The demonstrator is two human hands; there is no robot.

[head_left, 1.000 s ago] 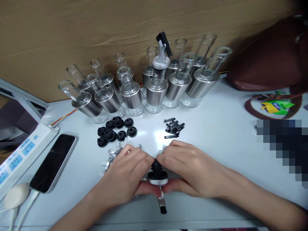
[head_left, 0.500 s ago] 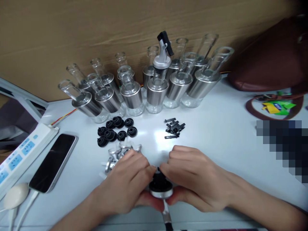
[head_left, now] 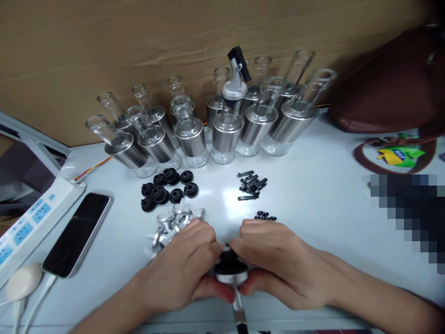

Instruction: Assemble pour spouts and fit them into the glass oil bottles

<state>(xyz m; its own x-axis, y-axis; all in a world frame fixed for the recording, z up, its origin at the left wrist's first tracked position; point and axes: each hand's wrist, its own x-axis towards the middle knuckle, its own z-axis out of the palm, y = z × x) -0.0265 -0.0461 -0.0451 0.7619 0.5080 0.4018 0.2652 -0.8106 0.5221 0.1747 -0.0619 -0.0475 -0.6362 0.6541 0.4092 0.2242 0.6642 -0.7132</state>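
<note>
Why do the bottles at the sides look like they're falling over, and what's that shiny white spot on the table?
Head view: the wide lens bends the edges, so the outer clear glass bottles with steel sleeves splay outward while the middle one stands straight. The bright patch on the white table is lamp glare. A pixelated block hides something at right; the corners darken. The left hand and right hand look sharp, holding a silver-and-black pourer cap.

The black stopper [head_left: 227,262] is mostly hidden under the fingers [head_left: 208,241] of both hands, the spout [head_left: 239,315] runs off the bottom edge, and a pixelated patch [head_left: 406,213] blots out part of the table [head_left: 313,185].
</note>
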